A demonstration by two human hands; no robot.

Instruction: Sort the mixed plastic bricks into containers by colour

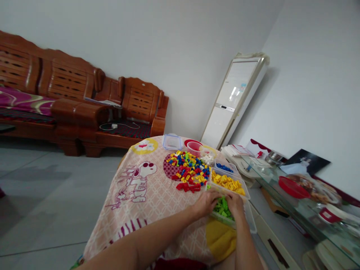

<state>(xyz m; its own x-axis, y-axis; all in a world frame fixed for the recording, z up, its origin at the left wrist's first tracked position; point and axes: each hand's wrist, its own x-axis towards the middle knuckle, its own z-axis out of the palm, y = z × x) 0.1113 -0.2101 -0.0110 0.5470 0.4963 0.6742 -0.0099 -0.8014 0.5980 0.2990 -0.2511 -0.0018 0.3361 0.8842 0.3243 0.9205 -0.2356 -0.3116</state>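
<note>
Both of my hands are at a clear plastic box of green toy bricks (pixel 222 208) by the table's near right edge. My left hand (pixel 206 203) is at the box's left side, its fingers curled over the wall toward the bricks. From the right, my right hand (pixel 235 205) reaches in with its fingers bent down over the same bricks. What the fingertips hold is too small to make out. Just beyond are a box of yellow bricks (pixel 227 182) and one of blue bricks (pixel 224 167). A mixed heap of bricks (pixel 191 167) lies left of the boxes, with red bricks (pixel 188 187) in front.
The table has a patterned cloth (pixel 165 202). At its far side are a clear lid (pixel 172 142), a pink-rimmed tub (pixel 194 147) and white bricks (pixel 207 157). A cluttered glass stand (pixel 270 176) is close on the right. A wooden sofa (pixel 73 82) lines the wall.
</note>
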